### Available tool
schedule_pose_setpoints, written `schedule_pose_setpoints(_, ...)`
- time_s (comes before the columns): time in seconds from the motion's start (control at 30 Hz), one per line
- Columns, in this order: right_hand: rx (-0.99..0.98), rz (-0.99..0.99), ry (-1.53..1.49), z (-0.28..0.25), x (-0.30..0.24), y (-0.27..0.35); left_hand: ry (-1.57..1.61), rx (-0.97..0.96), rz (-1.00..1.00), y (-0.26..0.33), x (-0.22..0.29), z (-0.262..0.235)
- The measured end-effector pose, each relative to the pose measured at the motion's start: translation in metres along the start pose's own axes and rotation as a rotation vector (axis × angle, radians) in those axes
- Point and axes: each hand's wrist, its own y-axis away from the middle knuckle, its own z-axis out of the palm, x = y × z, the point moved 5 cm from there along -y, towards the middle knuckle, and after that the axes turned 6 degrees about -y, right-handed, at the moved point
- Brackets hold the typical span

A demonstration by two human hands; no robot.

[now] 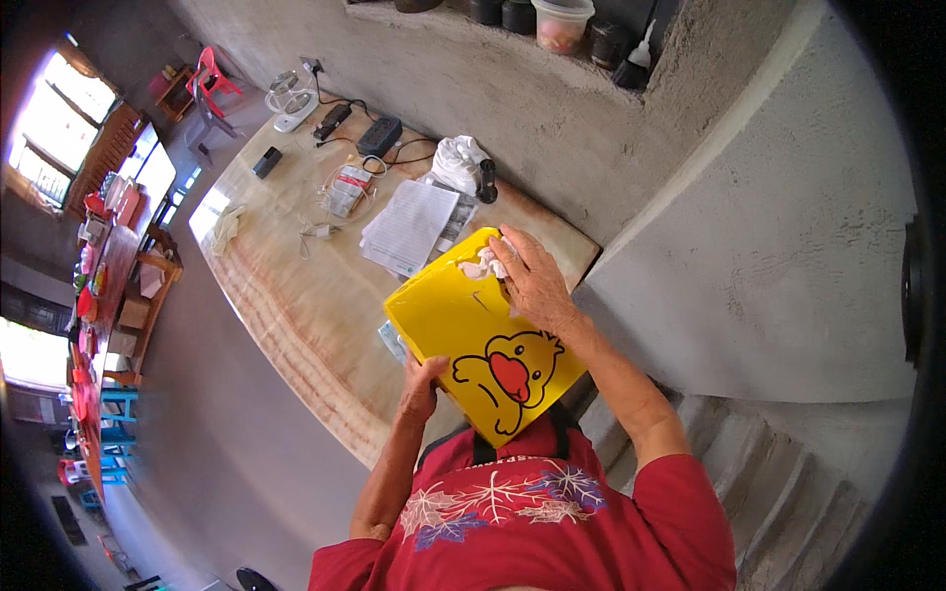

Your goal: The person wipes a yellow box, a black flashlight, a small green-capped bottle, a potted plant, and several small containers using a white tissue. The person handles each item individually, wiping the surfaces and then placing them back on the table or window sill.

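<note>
A flat yellow case [434, 305] with a cartoon duck on its face is tilted in front of my body, over the near edge of the marble-patterned table [296, 295]. My left hand [421, 387] grips its lower left edge, the thumb on the front face and the other fingers hidden behind. On its upper part, my right hand [535, 281] presses a crumpled white tissue or cloth [483, 264] against the surface. Whether the case is a folder or a box I cannot tell.
Printed papers [409, 225], a bunched white cloth [459, 163], a black power adapter [379, 136] with cables and a small white fan [293, 101] lie or stand on the table. Stairs [759, 463] descend at my right. A wall shelf holds jars and a plastic tub [562, 25].
</note>
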Motion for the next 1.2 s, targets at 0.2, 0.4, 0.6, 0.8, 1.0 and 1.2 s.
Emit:
schedule_pose_setpoints(0.2,-0.161,0.075,-0.013,-0.015,-0.016,0.09,0.074,0.054,-0.039,0.011,-0.007,-0.013)
schedule_pose_setpoints(0.4,-0.256,-0.052,-0.078,-0.011,-0.067,0.144,0.137,0.082,-0.051,0.008,-0.021,-0.025)
schedule_pose_setpoints(0.6,-0.182,-0.248,-0.201,0.012,-0.078,0.081,0.117,0.018,-0.033,0.005,-0.017,-0.016)
schedule_pose_setpoints(0.8,0.102,-0.003,-0.051,0.017,-0.055,-0.007,0.008,-0.044,-0.038,0.007,-0.005,-0.006)
schedule_pose_setpoints(1.0,-0.078,-0.232,-0.169,0.039,-0.089,0.028,0.1,0.018,-0.026,0.01,-0.008,-0.011)
schedule_pose_setpoints(1.2,-0.365,-0.413,-0.39,0.025,-0.119,0.094,0.378,0.048,-0.079,-0.007,-0.046,-0.026)
